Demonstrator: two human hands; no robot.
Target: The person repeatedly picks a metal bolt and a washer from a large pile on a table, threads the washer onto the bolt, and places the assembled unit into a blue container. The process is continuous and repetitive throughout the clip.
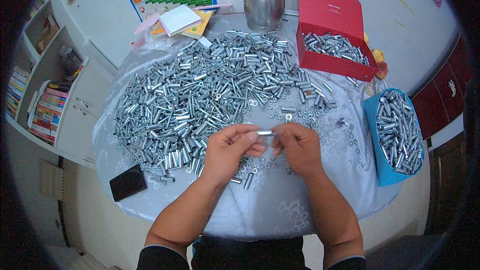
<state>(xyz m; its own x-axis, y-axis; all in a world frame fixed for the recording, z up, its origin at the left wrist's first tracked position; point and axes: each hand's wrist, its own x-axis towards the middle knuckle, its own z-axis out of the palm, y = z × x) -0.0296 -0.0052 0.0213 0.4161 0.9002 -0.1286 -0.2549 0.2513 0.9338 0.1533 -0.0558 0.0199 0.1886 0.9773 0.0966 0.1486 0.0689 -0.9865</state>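
Note:
Above the near middle of the table, my left hand (231,151) pinches a short shiny metal tube (264,133) between thumb and fingertips, holding it nearly level. My right hand (301,149) is at the tube's right end with its fingers drawn together. They are slightly blurred, and whatever they may hold is hidden. A broad heap of metal tubes and rods (175,102) spreads over the table beyond and left of my hands. Small washers and nuts (310,120) lie scattered to the right of the heap, some of them under my hands. Two loose tubes (248,180) lie just below my left hand.
A blue bin (371,135) full of metal pieces stands at the right edge. Behind it sits an open red box (320,63), also holding metal pieces. At the back are a steel canister (265,5) and notebooks (180,20). A black phone (128,183) lies front left.

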